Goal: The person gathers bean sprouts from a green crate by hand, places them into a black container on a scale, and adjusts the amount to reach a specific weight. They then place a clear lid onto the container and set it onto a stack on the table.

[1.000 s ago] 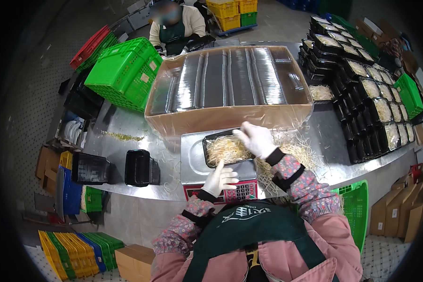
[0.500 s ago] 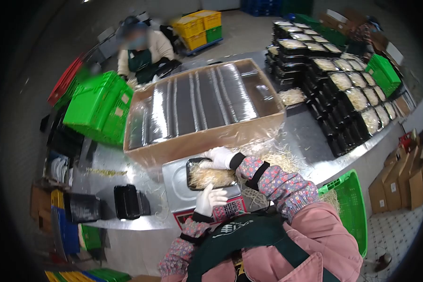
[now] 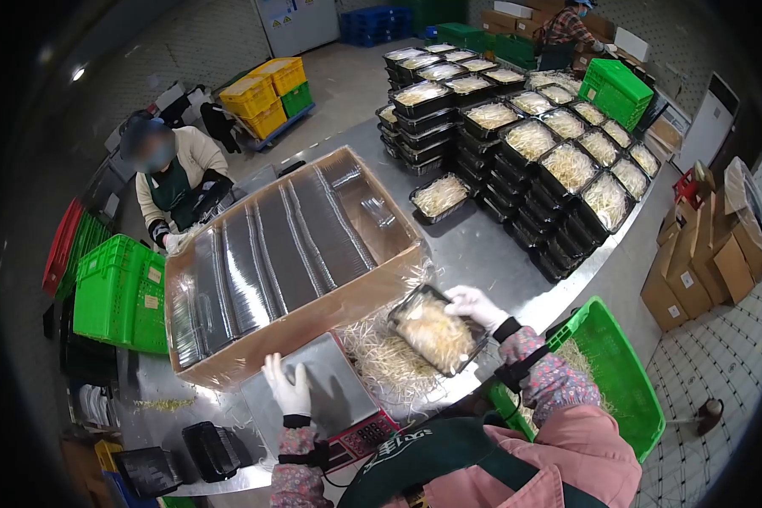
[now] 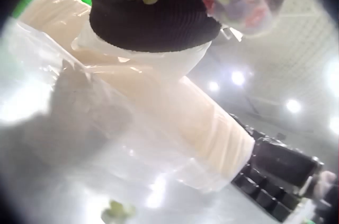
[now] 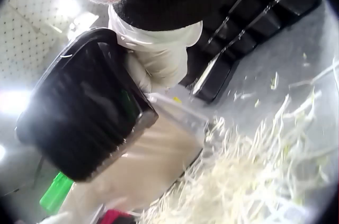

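My right hand (image 3: 476, 306), in a white glove, grips the edge of a black plastic tray (image 3: 400, 311) filled with bean sprouts (image 3: 432, 334). The tray is raised and tilted above a loose heap of sprouts (image 3: 377, 356); its dark underside shows in the right wrist view. Over the metal plate of a weighing scale (image 3: 340, 385) is my gloved left hand (image 3: 288, 385), fingers spread and holding nothing. Red trim and a keypad (image 3: 371, 433) run along the scale's near side. In the left wrist view the cuff hides most of the left hand.
A plastic-lined cardboard box (image 3: 292, 334) of nested black trays stands behind the scale. Stacks of filled trays (image 3: 567, 169) fill the far right, with a single filled tray (image 3: 440, 196) beside them. Green crates (image 3: 643, 398) flank the table. Another person (image 3: 178, 173) works across it.
The right hand has lifted the filled tray off the scale and carried it right. The left hand has moved from beside the tray to over the plate. The head view has turned right.
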